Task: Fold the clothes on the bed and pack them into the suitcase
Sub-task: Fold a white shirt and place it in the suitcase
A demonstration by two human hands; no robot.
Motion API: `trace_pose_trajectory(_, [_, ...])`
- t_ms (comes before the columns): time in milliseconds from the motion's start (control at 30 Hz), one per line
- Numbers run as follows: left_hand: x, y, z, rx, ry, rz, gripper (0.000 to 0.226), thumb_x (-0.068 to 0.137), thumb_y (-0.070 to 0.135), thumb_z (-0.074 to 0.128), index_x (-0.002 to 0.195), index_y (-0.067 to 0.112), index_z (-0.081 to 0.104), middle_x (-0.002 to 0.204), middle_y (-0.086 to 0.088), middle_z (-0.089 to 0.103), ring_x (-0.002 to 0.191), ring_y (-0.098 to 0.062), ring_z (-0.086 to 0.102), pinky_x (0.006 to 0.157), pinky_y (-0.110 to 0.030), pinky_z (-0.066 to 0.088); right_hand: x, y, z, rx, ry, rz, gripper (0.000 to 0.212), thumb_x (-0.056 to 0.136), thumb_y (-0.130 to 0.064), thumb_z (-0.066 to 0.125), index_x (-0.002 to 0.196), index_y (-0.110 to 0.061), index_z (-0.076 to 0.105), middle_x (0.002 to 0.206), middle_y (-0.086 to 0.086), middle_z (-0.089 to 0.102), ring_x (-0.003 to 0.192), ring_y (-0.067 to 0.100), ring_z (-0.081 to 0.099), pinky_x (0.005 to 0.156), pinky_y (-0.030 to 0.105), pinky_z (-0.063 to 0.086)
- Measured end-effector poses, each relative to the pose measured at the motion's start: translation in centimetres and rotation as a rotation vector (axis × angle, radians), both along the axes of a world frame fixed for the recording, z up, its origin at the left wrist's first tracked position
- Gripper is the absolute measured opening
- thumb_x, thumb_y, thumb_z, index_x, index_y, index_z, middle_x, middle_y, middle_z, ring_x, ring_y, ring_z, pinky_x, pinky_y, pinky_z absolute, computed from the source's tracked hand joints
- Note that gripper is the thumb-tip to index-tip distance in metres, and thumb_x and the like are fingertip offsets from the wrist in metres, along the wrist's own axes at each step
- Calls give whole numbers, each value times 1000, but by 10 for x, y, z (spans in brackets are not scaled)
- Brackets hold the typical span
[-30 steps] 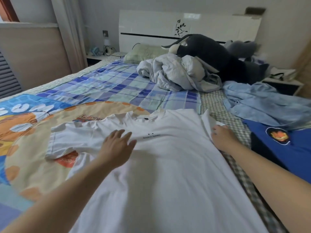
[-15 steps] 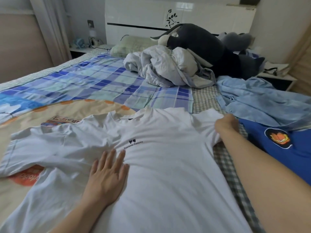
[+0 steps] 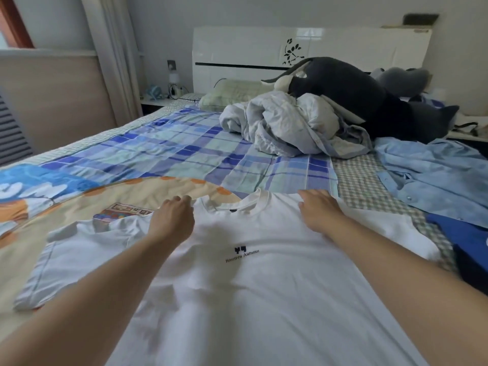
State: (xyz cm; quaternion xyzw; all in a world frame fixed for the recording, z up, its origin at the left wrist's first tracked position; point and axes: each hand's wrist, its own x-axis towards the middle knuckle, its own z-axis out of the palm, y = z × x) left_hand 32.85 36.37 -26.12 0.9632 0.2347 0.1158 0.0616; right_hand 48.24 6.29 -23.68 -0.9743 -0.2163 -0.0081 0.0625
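Both hands have moved up to the white T-shirt [image 3: 237, 286] shoulders beside its collar [image 3: 237, 204] — spreading looks finished. The left hand [image 3: 171, 220] and right hand [image 3: 319, 210] curl onto the fabric; whether they pinch it, I cannot tell.

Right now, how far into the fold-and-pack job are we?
Done: the white T-shirt lies spread flat, front up. In hand: left hand and right hand are at its shoulders; no fold made. Left: light blue shirt, dark blue garment; no suitcase visible.

T-shirt [image 3: 250, 281] flat on bed [image 3: 184, 151]; rumpled quilt [image 3: 287, 122] behind; shirt [image 3: 433, 175] right
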Motion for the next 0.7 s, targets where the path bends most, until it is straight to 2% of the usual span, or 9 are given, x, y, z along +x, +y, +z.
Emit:
trace_pose_trajectory(133, [48,49,-20,-28,177,-20,31,102,35,48,130,25,56,128,-9,55,120,-32,50,94,-40,44,34,42,-14,-94,45,16,47,107,-37,31,151,-20,35,152,5,41,136,33,35,107,42,34])
trace_pose_trajectory(233, [77,61,-22,73,64,-35,15,98,35,57,106,27,67,117,-8,56,113,-32,51,89,-39,43,58,53,-28,-127,-83,-6,25,104,-29,43,124,-17,52,132,7,53,120,31,45,93,41,40])
trace_pose_trajectory(333, [96,53,-23,142,-40,43,13,98,28,53,96,23,64,108,-8,60,103,-32,57,77,-38,39,76,47,-43,-106,-218,-137,12,101,-21,47,110,-16,53,121,7,57,114,32,50,87,40,39])
trace_pose_trajectory(400, [102,44,-37,78,27,35,18,99,21,45,108,17,61,114,-12,63,106,-33,60,80,-39,43,80,44,-54,-116,-167,-139,10,101,-28,45,105,-19,49,121,7,59,113,33,52,86,41,38])
trace_pose_trajectory(467, [101,32,-39,-35,134,54,31,100,21,41,130,15,49,130,-18,58,121,-37,55,97,-45,46,78,46,-52,-125,-95,-100,17,102,-35,42,108,-20,46,126,9,58,115,33,50,89,43,37])
trace_pose_trajectory(533, [90,9,-21,-182,305,48,64,101,30,47,157,15,18,152,-19,40,140,-40,38,114,-52,33,71,35,-38,-124,-36,-74,40,102,-46,40,132,-20,46,138,10,50,126,34,44,100,46,36])
trace_pose_trajectory(567, [80,-9,-10,-210,359,16,76,102,37,49,161,17,5,159,-18,31,146,-40,30,118,-52,27,64,23,-26,-99,-74,-63,48,102,-48,40,141,-21,43,142,10,48,130,34,42,106,46,34])
trace_pose_trajectory(633, [45,-57,9,-206,290,-130,77,101,51,46,161,26,6,165,-11,20,152,-37,16,122,-50,19,44,-18,-1,21,-248,-95,45,103,-40,40,141,-18,47,142,11,49,128,34,43,108,44,34])
trace_pose_trajectory(700, [-8,-118,22,-230,167,-331,71,99,64,35,160,38,11,170,1,5,156,-27,1,125,-47,10,19,-82,14,77,-311,-232,37,103,-29,39,132,-11,53,137,14,49,123,36,42,103,44,37])
